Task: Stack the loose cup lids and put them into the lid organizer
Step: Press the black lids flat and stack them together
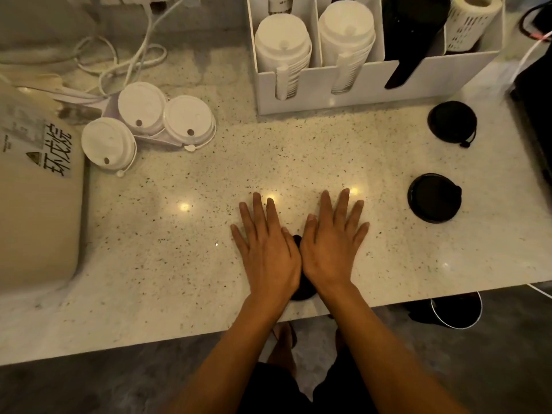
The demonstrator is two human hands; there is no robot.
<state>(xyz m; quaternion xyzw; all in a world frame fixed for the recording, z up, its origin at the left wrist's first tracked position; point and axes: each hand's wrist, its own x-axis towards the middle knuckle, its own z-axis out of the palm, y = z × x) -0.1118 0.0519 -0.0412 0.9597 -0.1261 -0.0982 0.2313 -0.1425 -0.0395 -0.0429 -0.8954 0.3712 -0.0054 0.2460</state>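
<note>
- Two bare hands lie flat, palms down, side by side on the speckled pale stone counter (179, 249) near its front edge; the left hand (267, 249) and the right hand (331, 246) both have straight, spread fingers grasping nothing.
- Between and under the two hands a round black plastic lid (304, 286) shows only in part.
- Three white round plastic lids with sip holes (143, 107) (188, 119) (108, 143) lie loose at the far left, touching or overlapping one another.
- Two more black round lids lie to the right, well apart from the hands: one farther (451, 121), one nearer (434, 197).
- The white divided lid organizer (373, 85) stands at the far side; its two left compartments hold stacks of white lids (282, 46) (346, 34), the next holds black lids (413, 28).
- A white paper roll (472, 19) stands in the rightmost compartment.
</note>
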